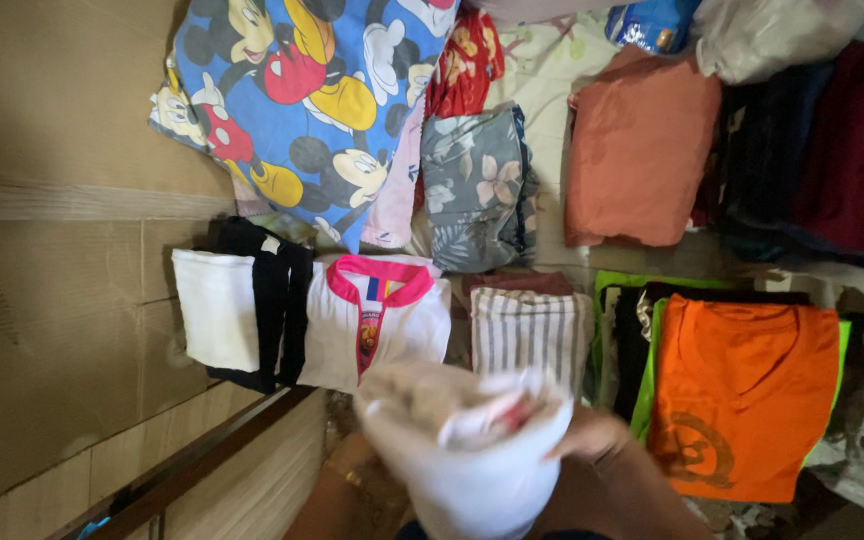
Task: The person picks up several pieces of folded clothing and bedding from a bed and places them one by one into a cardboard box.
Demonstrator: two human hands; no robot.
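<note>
A white garment (472,450), blurred and bunched, is held at the bottom centre of the view, between both hands. The right hand (592,437) sits at the garment's right edge, its grip clenched on the cloth. The left hand (352,470) lies at the garment's lower left, mostly hidden behind the fabric; whether its grip is closed on the cloth cannot be told. The garment hangs in front of the bedding, just below a folded white shirt with a pink collar (377,320) and a folded striped cloth (530,330).

To the right of these lies an orange shirt (742,390) on a green-edged garment. To the left, a white and black folded stack (242,305) sits by the cardboard sheet (52,200). Further up lie a blue cartoon-print cloth (302,90), a grey floral fold (477,185) and a salmon fold (637,150).
</note>
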